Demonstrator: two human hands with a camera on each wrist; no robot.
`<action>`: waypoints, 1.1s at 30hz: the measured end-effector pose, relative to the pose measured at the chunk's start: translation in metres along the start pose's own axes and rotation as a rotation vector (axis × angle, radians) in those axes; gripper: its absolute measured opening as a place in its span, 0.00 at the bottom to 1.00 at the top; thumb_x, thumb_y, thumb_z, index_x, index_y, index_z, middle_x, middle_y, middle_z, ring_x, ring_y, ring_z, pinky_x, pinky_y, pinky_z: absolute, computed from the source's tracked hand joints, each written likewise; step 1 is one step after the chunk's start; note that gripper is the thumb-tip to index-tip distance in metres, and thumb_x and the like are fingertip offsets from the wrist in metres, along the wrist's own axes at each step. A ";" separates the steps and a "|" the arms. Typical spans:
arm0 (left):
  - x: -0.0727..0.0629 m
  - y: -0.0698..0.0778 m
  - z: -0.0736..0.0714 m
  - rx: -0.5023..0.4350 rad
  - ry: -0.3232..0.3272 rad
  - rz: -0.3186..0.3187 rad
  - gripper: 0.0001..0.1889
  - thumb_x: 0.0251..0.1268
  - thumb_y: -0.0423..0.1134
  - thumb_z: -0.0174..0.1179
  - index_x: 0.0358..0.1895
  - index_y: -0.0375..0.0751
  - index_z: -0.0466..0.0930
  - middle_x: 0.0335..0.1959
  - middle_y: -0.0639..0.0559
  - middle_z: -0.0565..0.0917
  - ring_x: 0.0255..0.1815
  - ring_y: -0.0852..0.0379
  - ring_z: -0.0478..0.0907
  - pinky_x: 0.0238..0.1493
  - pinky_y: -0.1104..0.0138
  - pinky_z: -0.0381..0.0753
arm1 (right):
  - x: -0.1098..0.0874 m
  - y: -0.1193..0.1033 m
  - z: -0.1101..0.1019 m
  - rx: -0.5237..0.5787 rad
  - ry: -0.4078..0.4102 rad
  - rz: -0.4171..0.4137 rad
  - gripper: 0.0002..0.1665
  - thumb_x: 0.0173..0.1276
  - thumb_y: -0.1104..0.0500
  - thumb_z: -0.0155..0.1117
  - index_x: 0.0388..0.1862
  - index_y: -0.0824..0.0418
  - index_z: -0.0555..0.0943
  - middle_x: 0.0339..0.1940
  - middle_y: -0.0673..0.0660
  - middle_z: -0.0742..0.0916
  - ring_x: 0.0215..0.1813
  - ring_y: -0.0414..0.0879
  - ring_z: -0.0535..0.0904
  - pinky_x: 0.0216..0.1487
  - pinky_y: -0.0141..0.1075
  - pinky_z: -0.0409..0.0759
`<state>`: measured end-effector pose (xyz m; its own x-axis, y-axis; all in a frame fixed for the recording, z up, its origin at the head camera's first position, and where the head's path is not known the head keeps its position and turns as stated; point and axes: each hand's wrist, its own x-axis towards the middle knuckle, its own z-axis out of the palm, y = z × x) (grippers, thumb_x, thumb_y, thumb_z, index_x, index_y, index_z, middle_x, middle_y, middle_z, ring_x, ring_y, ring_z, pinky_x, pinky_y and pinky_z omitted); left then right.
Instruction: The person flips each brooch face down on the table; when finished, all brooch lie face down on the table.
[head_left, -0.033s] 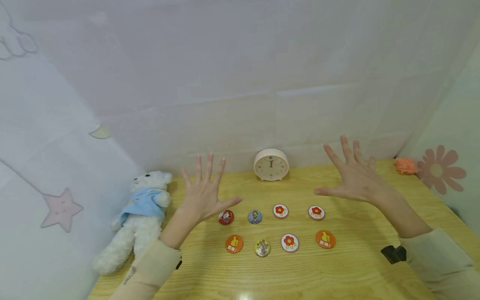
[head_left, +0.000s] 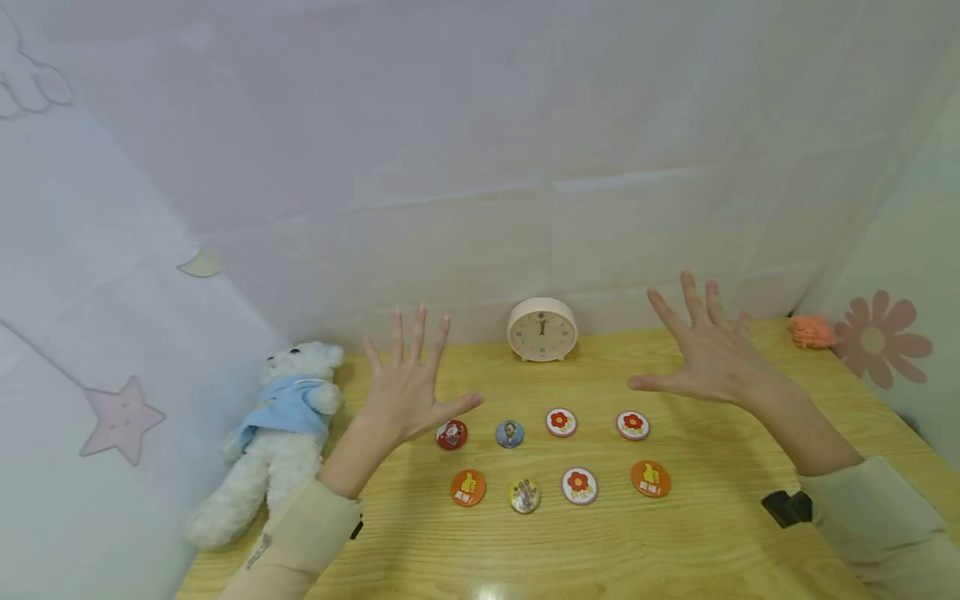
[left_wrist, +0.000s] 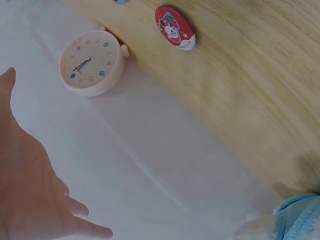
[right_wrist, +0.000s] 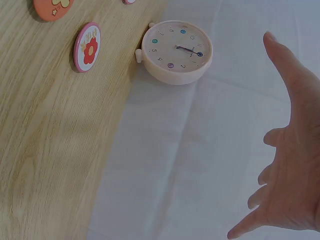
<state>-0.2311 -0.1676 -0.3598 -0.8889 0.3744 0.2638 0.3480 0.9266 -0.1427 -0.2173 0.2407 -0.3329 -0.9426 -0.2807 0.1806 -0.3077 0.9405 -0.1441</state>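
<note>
Nothing has visibly shifted: the left hand (head_left: 405,398) and right hand (head_left: 711,363) hover, fingers spread, each grip empty. All eight button badges (head_left: 562,422) thus lie unheld in two rows on the tabletop (head_left: 592,554), nearer than the alarm clock (head_left: 543,332).

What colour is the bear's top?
The top is light blue, seen best in the head view.

Eight button badges lie face-up in two rows on the tabletop (head_left: 600,550): nearer its back edge, red badge (head_left: 452,435), blue badge (head_left: 510,433), two flower badges (head_left: 561,422); in front, orange thumbs-up badges (head_left: 468,488) flank a yellow badge (head_left: 525,496) and flower badge (head_left: 580,486).
</note>
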 end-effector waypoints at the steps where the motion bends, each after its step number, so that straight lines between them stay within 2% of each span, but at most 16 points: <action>1: 0.000 -0.001 0.000 -0.005 -0.003 0.003 0.62 0.49 0.85 0.39 0.77 0.51 0.22 0.77 0.43 0.24 0.75 0.34 0.25 0.62 0.26 0.44 | 0.000 -0.001 0.000 0.000 0.001 -0.001 0.73 0.50 0.20 0.61 0.80 0.47 0.33 0.75 0.61 0.27 0.73 0.70 0.22 0.51 0.84 0.39; 4: -0.002 -0.002 0.001 -0.081 -0.013 0.003 0.61 0.53 0.83 0.40 0.76 0.48 0.20 0.77 0.43 0.26 0.77 0.36 0.30 0.64 0.30 0.51 | 0.002 -0.003 0.002 -0.002 -0.006 -0.017 0.72 0.51 0.19 0.59 0.80 0.47 0.33 0.77 0.60 0.29 0.74 0.65 0.22 0.55 0.83 0.41; 7: -0.008 -0.005 0.003 -0.244 -0.020 0.009 0.58 0.61 0.76 0.42 0.75 0.45 0.17 0.78 0.40 0.30 0.77 0.37 0.40 0.66 0.38 0.61 | 0.007 -0.012 0.009 0.074 -0.019 -0.057 0.69 0.55 0.21 0.58 0.80 0.51 0.36 0.79 0.59 0.37 0.77 0.61 0.30 0.65 0.74 0.44; 10: -0.022 -0.010 0.012 -0.459 -0.062 -0.001 0.55 0.67 0.69 0.47 0.76 0.45 0.18 0.78 0.36 0.38 0.75 0.37 0.50 0.64 0.43 0.67 | 0.016 -0.034 0.029 0.231 -0.011 -0.123 0.59 0.61 0.28 0.59 0.79 0.59 0.51 0.78 0.62 0.57 0.77 0.60 0.52 0.70 0.62 0.55; 12: -0.035 -0.014 0.026 -0.552 -0.115 -0.012 0.53 0.68 0.66 0.49 0.77 0.43 0.23 0.77 0.33 0.44 0.73 0.35 0.54 0.66 0.45 0.66 | 0.024 -0.056 0.047 0.336 -0.005 -0.173 0.49 0.65 0.35 0.62 0.74 0.62 0.63 0.71 0.63 0.71 0.67 0.60 0.70 0.66 0.58 0.66; 14: -0.049 -0.016 0.040 -0.607 -0.191 -0.020 0.51 0.69 0.63 0.52 0.78 0.39 0.31 0.76 0.32 0.50 0.73 0.36 0.55 0.67 0.45 0.64 | 0.033 -0.080 0.067 0.388 0.001 -0.237 0.38 0.67 0.40 0.64 0.67 0.63 0.73 0.61 0.61 0.81 0.58 0.57 0.80 0.61 0.54 0.74; 15: -0.056 -0.017 0.048 -0.609 -0.221 -0.010 0.49 0.70 0.61 0.53 0.78 0.35 0.35 0.75 0.31 0.53 0.73 0.35 0.56 0.68 0.45 0.62 | 0.037 -0.092 0.078 0.402 -0.007 -0.271 0.34 0.68 0.42 0.64 0.64 0.63 0.76 0.56 0.60 0.84 0.49 0.55 0.83 0.58 0.51 0.77; 16: -0.062 -0.017 0.055 -0.601 -0.257 -0.004 0.47 0.71 0.59 0.53 0.77 0.32 0.39 0.74 0.30 0.55 0.73 0.35 0.56 0.69 0.45 0.60 | 0.041 -0.104 0.088 0.400 -0.018 -0.300 0.32 0.68 0.43 0.64 0.62 0.63 0.78 0.55 0.59 0.85 0.47 0.53 0.84 0.57 0.49 0.78; 17: -0.068 -0.017 0.061 -0.593 -0.276 0.003 0.46 0.71 0.58 0.54 0.76 0.30 0.42 0.73 0.29 0.56 0.73 0.35 0.56 0.69 0.45 0.60 | 0.045 -0.115 0.097 0.400 -0.039 -0.326 0.31 0.68 0.44 0.64 0.61 0.62 0.78 0.54 0.58 0.85 0.47 0.51 0.84 0.56 0.47 0.79; 19: -0.077 -0.016 0.072 -0.574 -0.292 0.029 0.42 0.72 0.54 0.55 0.74 0.26 0.49 0.72 0.28 0.57 0.73 0.34 0.56 0.69 0.45 0.60 | 0.051 -0.135 0.113 0.379 -0.075 -0.366 0.31 0.68 0.44 0.64 0.61 0.62 0.79 0.56 0.58 0.85 0.52 0.52 0.83 0.58 0.45 0.78; 21: -0.083 -0.014 0.079 -0.536 -0.279 0.061 0.39 0.73 0.51 0.55 0.71 0.22 0.55 0.71 0.25 0.58 0.72 0.32 0.57 0.69 0.45 0.61 | 0.055 -0.153 0.127 0.347 -0.117 -0.387 0.32 0.67 0.43 0.65 0.61 0.64 0.78 0.60 0.60 0.82 0.58 0.53 0.80 0.62 0.45 0.75; 22: -0.084 -0.013 0.081 -0.518 -0.271 0.069 0.37 0.73 0.49 0.55 0.70 0.21 0.57 0.71 0.25 0.59 0.71 0.32 0.57 0.69 0.45 0.61 | 0.056 -0.160 0.133 0.319 -0.132 -0.391 0.33 0.67 0.43 0.65 0.62 0.64 0.77 0.63 0.60 0.80 0.65 0.54 0.74 0.64 0.46 0.73; 25: -0.088 -0.011 0.084 -0.447 -0.246 0.106 0.33 0.73 0.45 0.55 0.66 0.18 0.62 0.68 0.24 0.62 0.70 0.31 0.60 0.67 0.44 0.63 | 0.056 -0.177 0.150 0.269 -0.176 -0.384 0.35 0.67 0.43 0.65 0.64 0.65 0.75 0.69 0.62 0.74 0.72 0.57 0.65 0.69 0.48 0.66; 31: -0.092 -0.009 0.088 -0.376 -0.234 0.106 0.31 0.73 0.45 0.55 0.65 0.20 0.65 0.68 0.27 0.65 0.69 0.32 0.62 0.64 0.42 0.67 | 0.052 -0.194 0.169 0.212 -0.202 -0.368 0.34 0.69 0.43 0.62 0.65 0.64 0.75 0.70 0.60 0.73 0.73 0.55 0.63 0.71 0.47 0.63; 33: -0.091 -0.008 0.091 -0.359 -0.209 0.099 0.31 0.72 0.46 0.57 0.65 0.21 0.66 0.67 0.27 0.66 0.68 0.33 0.64 0.62 0.42 0.69 | 0.051 -0.197 0.172 0.200 -0.198 -0.379 0.33 0.69 0.43 0.62 0.64 0.64 0.76 0.69 0.60 0.74 0.73 0.55 0.64 0.71 0.45 0.64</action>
<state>-0.1800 -0.2119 -0.4692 -0.8746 0.4809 0.0615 0.4831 0.8539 0.1935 -0.2274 0.0081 -0.4630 -0.7593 -0.6469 0.0702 -0.6358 0.7146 -0.2916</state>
